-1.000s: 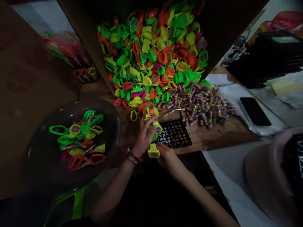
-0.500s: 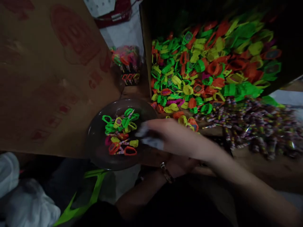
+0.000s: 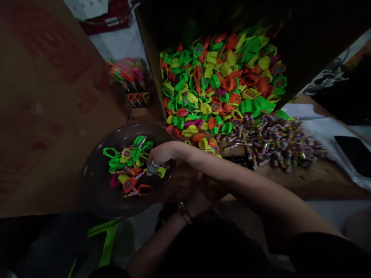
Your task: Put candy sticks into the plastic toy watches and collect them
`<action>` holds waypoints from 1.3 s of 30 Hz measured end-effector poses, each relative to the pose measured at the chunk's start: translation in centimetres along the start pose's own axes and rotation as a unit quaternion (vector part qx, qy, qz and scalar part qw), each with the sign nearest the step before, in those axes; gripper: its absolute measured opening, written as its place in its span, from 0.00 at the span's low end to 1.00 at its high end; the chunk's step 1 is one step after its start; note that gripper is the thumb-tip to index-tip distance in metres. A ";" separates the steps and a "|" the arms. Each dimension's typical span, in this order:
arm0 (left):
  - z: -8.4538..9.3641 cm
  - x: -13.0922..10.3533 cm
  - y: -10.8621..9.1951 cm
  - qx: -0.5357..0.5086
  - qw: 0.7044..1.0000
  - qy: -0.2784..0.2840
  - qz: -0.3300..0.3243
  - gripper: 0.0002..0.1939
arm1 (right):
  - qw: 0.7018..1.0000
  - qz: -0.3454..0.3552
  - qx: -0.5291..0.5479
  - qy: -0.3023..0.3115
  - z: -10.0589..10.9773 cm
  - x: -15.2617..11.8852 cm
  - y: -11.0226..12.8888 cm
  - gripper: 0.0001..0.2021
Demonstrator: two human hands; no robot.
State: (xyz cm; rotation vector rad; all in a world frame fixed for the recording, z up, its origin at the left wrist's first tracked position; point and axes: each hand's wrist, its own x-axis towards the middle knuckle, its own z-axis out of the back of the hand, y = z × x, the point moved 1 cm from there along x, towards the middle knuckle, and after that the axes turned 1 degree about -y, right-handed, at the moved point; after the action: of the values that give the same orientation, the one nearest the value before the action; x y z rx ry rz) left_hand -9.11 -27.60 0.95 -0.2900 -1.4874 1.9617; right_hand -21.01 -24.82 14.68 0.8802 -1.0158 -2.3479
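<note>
My right hand [image 3: 161,157], with pale wrapping on some fingers, reaches down over the right side of a dark round tray [image 3: 95,189]. Its fingers point into a pile of green, yellow and orange plastic watches [image 3: 126,155] and wrapped candy sticks. What those fingertips hold, if anything, is hidden. Below my right forearm, my left hand [image 3: 199,195], with a bracelet at the wrist, lies in shadow near the table edge. Something yellow is dimly seen beside it, and its fingers are too dark to make out.
A big box [image 3: 150,65] full of bright watches [image 3: 205,108] lies open behind. Wrapped candy sticks [image 3: 278,141] are heaped at the right, near a black phone [image 3: 355,152]. A cardboard box [image 3: 52,116] stands at the left, beside a bagged bundle [image 3: 135,81].
The view has shifted to the right, bringing the phone into sight. My right hand has moved from beside the pile onto its right edge.
</note>
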 end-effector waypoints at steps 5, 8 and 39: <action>1.4 0.3 -2.1 -0.073 0.982 -0.162 -0.061 0.32 | 0.926 0.031 0.303 -0.222 1.4 -11.9 -2.3 0.13; 2.2 1.6 -4.0 -0.105 0.968 -0.207 -0.091 0.35 | 0.846 0.008 0.440 -0.299 -1.2 -18.9 -5.6 0.11; 3.4 1.1 -6.7 0.323 0.936 -0.046 -0.133 0.12 | 0.686 -0.279 0.385 -0.551 -12.7 -19.8 -17.3 0.16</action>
State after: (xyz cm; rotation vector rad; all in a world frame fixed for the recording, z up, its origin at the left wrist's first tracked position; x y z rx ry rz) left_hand -9.39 -28.59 8.46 0.2803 -0.8026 2.1257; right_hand -0.51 -8.06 2.29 -0.2787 -2.6657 -2.9572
